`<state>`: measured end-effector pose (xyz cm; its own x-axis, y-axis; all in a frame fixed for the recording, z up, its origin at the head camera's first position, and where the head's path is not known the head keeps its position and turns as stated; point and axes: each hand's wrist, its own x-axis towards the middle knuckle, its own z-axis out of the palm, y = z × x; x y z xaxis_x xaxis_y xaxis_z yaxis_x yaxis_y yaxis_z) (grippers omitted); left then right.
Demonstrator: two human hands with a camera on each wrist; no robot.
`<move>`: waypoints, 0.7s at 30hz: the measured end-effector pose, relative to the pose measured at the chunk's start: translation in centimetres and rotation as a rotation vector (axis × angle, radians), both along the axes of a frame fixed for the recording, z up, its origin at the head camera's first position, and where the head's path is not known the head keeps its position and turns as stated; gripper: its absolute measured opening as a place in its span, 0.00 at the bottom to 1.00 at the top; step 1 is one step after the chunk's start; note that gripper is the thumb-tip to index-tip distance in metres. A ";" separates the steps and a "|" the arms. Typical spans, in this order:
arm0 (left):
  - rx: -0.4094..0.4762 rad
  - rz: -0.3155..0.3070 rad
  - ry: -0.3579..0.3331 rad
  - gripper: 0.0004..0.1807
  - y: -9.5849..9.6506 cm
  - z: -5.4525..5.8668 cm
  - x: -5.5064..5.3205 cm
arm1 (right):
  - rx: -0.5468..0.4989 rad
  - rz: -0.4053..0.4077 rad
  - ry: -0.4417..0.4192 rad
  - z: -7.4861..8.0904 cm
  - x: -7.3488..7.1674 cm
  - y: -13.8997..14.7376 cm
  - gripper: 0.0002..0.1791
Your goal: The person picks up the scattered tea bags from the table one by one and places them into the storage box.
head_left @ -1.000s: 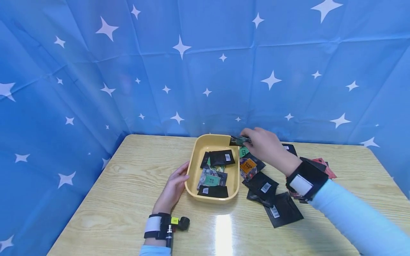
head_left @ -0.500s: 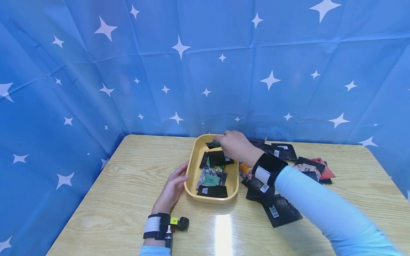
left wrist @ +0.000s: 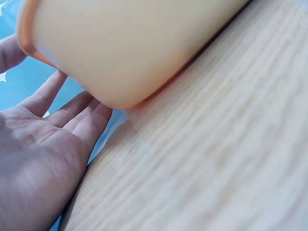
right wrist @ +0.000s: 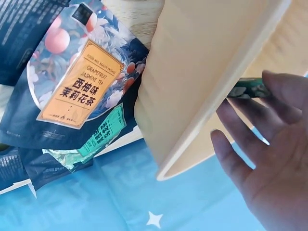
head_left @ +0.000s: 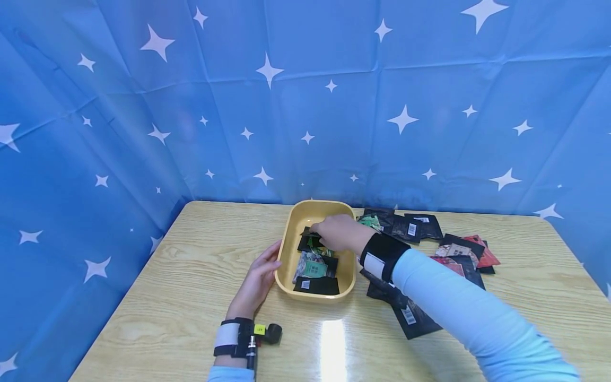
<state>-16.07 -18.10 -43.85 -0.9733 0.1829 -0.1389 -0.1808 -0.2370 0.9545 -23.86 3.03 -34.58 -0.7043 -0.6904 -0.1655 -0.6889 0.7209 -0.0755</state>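
A yellow plastic basket (head_left: pixel 347 281) stands on the table with several tea packets in it, including a green-labelled one (head_left: pixel 315 269) and a black one (head_left: pixel 316 286). At its left side, my left hand (head_left: pixel 258 273) holds the wall, thumb at the rim and fingers against the outside, as the left wrist view (left wrist: pixel 43 139) also shows from below. Reaching over the right rim, my right hand (head_left: pixel 340 233) pinches a dark tea packet (right wrist: pixel 249 88) between thumb and fingers, inside the basket. That packet is seen edge-on in the right wrist view, and the hand hides part of it.
Loose tea packets lie right of the basket: a grapefruit jasmine tea packet (right wrist: pixel 82 91), black ones (head_left: pixel 424 225) at the back, a red one (head_left: pixel 487 258) farther right. A blue star-patterned curtain (head_left: pixel 305 106) hangs behind the table (head_left: pixel 191 297).
My right hand has carried the tea packet from the basket's back right rim leftward, then lower and nearer over the packets inside. The left hand has stayed in place at the basket.
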 end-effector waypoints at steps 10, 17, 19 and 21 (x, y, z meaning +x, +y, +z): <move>-0.005 0.014 0.001 0.34 0.0 -0.1 0.0 | -0.036 -0.043 -0.097 0.3 0.2 0.3 0.23; 0.025 -0.001 0.002 0.34 0.2 -0.1 0.0 | -0.225 -0.086 -0.098 0.2 0.1 2.6 0.23; 0.027 0.000 0.008 0.34 0.2 -0.2 0.0 | -0.269 -0.059 -0.024 -0.1 0.2 3.5 0.21; 0.026 0.004 0.013 0.34 0.1 -0.2 0.0 | -0.301 -0.031 0.054 -0.3 0.4 4.4 0.21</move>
